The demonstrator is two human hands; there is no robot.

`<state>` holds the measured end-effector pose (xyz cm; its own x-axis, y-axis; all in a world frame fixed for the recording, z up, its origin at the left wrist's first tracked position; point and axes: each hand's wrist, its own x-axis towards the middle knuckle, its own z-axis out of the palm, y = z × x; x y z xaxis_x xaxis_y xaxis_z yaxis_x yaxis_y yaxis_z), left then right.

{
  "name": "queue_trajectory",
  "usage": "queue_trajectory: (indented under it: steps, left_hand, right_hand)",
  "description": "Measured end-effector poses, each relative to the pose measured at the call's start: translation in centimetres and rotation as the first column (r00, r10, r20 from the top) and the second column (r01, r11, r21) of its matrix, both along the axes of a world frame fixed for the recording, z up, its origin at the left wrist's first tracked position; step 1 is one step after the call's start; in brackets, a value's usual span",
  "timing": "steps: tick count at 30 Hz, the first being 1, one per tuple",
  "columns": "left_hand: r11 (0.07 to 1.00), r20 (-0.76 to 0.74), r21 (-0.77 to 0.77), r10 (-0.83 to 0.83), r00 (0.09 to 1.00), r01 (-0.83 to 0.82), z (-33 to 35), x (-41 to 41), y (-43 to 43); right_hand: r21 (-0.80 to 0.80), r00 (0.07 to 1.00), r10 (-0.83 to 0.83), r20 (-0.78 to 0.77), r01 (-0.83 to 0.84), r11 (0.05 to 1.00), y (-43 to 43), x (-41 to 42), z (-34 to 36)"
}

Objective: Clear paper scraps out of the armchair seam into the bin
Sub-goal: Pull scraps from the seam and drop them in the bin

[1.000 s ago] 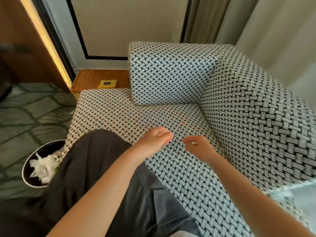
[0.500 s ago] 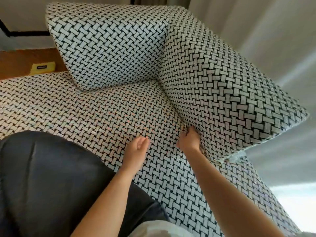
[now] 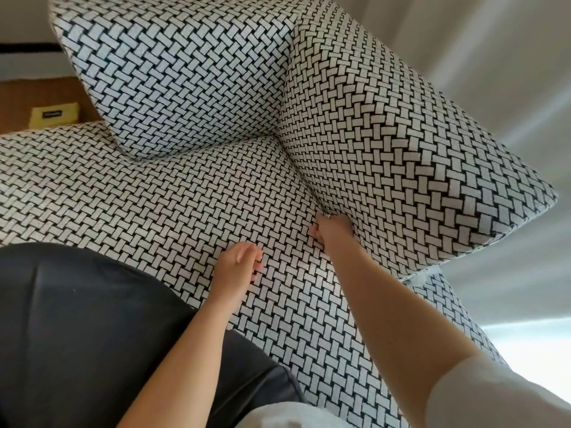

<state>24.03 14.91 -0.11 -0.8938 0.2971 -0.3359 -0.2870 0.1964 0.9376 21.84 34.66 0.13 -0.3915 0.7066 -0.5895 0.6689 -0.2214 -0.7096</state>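
Observation:
The armchair has a black-and-white woven seat (image 3: pixel 173 205), a back cushion (image 3: pixel 179 72) and a side cushion (image 3: pixel 386 143). My right hand (image 3: pixel 333 231) is pushed into the seam where the seat meets the side cushion. Its fingers are curled and a small white paper scrap (image 3: pixel 328 215) shows at its fingertips. My left hand (image 3: pixel 238 267) rests on the seat a little to the left, fingers loosely curled and holding nothing. Another white bit (image 3: pixel 418 278) pokes out under the side cushion's lower corner. The bin is out of view.
My lap in dark trousers (image 3: pixel 92 335) fills the lower left. A wooden side table (image 3: pixel 37 94) with a yellow card (image 3: pixel 54 117) stands behind the seat at far left. Pale curtains (image 3: pixel 479 57) hang to the right.
The view swung right, so the bin left the frame. My right hand went from above the seat into the side seam. My left hand lowered onto the seat.

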Motion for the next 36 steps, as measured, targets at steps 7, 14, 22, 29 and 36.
queue_trajectory:
  steps: [7,14,22,29,36]
  left_hand:
    - [1.0,0.004,0.021,0.003,1.0,-0.003,0.2,0.0,-0.1]
    - [0.995,0.084,0.09,-0.059,0.995,0.051,0.9,0.3,0.2]
    - [0.955,0.191,0.162,-0.278,0.941,0.249,2.1,3.2,0.8]
    - [0.987,0.158,0.081,-0.152,0.976,0.141,2.6,3.7,0.0]
    - [0.979,0.248,0.107,-0.196,0.949,0.175,2.9,4.3,0.0]
  right_hand:
    - [-0.004,0.956,-0.189,-0.224,0.193,0.981,-1.5,0.2,0.5]
    - [0.289,0.94,0.259,-0.224,-0.19,0.938,-3.6,3.7,0.8]
    - [0.457,0.792,0.582,-0.185,-0.455,0.764,-8.1,10.8,0.6]
    - [0.608,0.693,0.714,-0.098,-0.526,0.594,-5.5,13.2,2.4]
    - [0.636,0.935,0.344,0.085,-0.317,0.704,-0.5,15.9,0.3]
